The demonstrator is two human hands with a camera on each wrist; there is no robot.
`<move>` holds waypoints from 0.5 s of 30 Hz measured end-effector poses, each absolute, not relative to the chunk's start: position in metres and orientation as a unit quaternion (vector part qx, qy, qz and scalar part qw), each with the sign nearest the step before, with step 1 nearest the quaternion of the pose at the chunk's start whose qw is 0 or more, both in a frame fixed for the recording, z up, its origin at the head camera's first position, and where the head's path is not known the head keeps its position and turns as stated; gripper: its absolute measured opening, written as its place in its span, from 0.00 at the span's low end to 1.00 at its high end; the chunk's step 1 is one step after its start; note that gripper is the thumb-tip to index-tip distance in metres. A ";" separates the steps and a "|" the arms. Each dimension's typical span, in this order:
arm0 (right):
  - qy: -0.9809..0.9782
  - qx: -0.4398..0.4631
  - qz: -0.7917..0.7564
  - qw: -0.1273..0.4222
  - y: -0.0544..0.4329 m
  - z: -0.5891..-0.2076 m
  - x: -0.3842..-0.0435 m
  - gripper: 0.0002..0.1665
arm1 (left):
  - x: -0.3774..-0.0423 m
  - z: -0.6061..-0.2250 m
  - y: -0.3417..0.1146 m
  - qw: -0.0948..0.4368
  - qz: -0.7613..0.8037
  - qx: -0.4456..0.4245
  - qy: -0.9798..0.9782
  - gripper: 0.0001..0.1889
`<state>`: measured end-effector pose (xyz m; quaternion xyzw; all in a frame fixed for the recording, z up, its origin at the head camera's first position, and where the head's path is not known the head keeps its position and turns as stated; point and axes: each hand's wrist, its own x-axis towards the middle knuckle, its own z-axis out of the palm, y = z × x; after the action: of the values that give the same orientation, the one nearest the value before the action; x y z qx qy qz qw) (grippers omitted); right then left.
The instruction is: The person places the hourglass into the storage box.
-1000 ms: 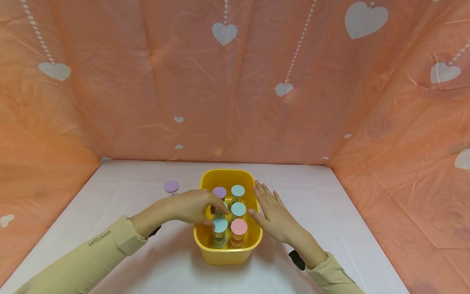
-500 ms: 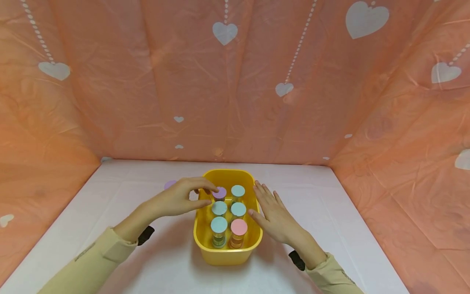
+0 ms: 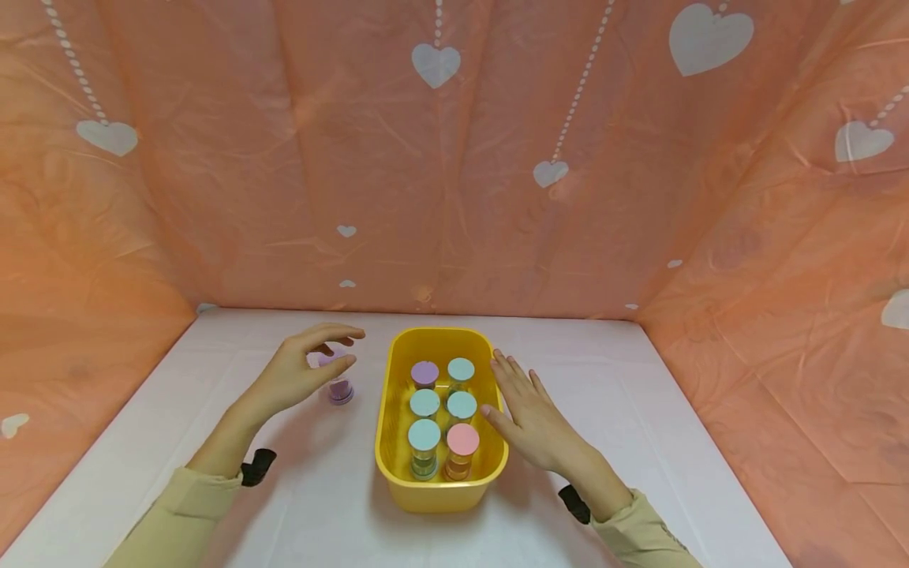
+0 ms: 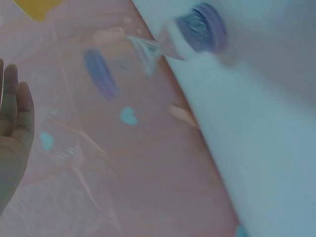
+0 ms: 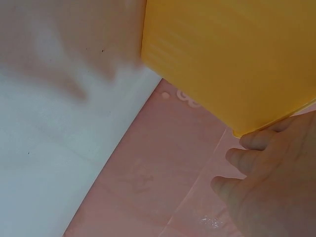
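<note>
A purple-capped hourglass (image 3: 341,391) stands upright on the white table, left of the yellow bin (image 3: 442,495). My left hand (image 3: 287,372) is beside it, fingers spread and partly hiding its top. In the left wrist view a gap shows between that hand and the hourglass (image 4: 201,27). Several more hourglasses stand in two rows inside the bin: a purple-capped one (image 3: 424,372), a pink-capped one (image 3: 462,439) and others with light blue caps, such as the front left hourglass (image 3: 424,435). With straight fingers, my right hand (image 3: 534,422) rests against the bin's right rim.
White cloth covers the table (image 3: 319,505). A pink-orange sheet (image 3: 454,197) with white hearts rises behind it and along both sides. Black straps (image 3: 257,467) circle both wrists.
My left hand has drawn out of the bin, leaving a blue-capped hourglass standing in it, and moved left to the purple-capped one on the table. My right hand has stayed put.
</note>
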<state>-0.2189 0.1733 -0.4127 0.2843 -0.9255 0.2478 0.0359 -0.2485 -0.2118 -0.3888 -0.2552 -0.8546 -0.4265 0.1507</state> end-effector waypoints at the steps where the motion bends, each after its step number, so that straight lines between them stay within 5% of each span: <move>1: -0.925 0.285 0.248 0.036 0.173 -0.413 -0.219 0.45 | -0.248 -0.391 -0.216 0.153 -0.428 -0.243 -0.857 0.19; 15: -0.926 0.285 0.246 0.034 0.174 -0.414 -0.220 0.45 | -0.260 -0.426 -0.257 0.156 -0.429 -0.182 -0.871 0.26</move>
<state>-0.2198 0.1739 -0.4140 0.2848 -0.9258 0.2464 0.0337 -0.2598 -0.2568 -0.4264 -0.1818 -0.8708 -0.4292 0.1563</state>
